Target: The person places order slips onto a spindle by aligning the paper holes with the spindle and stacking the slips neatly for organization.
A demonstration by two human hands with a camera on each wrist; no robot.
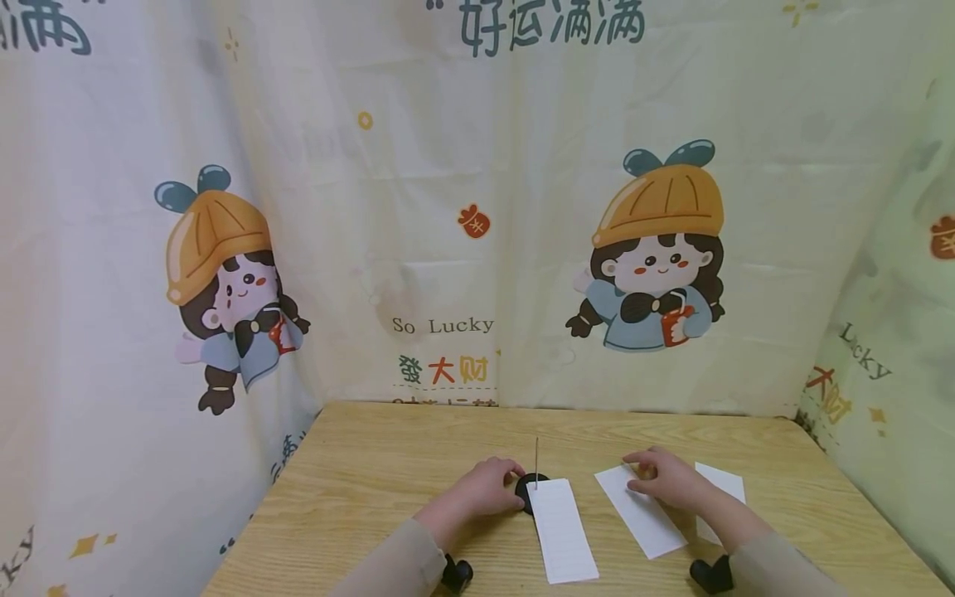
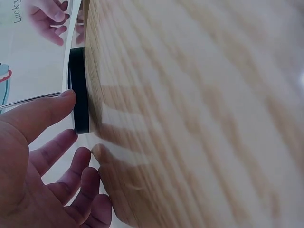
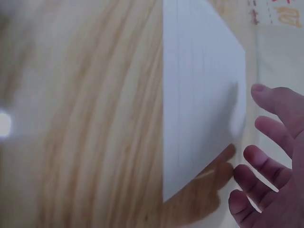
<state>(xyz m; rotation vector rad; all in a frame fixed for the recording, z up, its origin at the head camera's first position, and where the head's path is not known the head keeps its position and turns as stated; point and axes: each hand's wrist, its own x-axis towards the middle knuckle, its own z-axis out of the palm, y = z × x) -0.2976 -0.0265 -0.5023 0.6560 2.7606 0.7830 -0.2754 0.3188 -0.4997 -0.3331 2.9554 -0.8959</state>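
Note:
My left hand (image 1: 488, 487) holds the round black base (image 1: 525, 496) of a bill spike, thumb and forefinger at its edge. A thin metal rod (image 1: 536, 456) rises upright from that base. A lined white paper slip (image 1: 564, 535) covers part of the base, and the rod meets the slip near its top edge. My right hand (image 1: 667, 478) is over a second white slip (image 1: 647, 524), fingers relaxed and spread; in the right wrist view its fingertips stand apart from the paper (image 3: 204, 99). Partly behind the right forearm lies another white slip (image 1: 722, 485).
The wooden table (image 1: 388, 448) ends at a printed cloth backdrop (image 1: 537, 274), which also hangs at both sides. Black wrist mounts show by the left sleeve (image 1: 403, 555) and the right sleeve (image 1: 776, 564).

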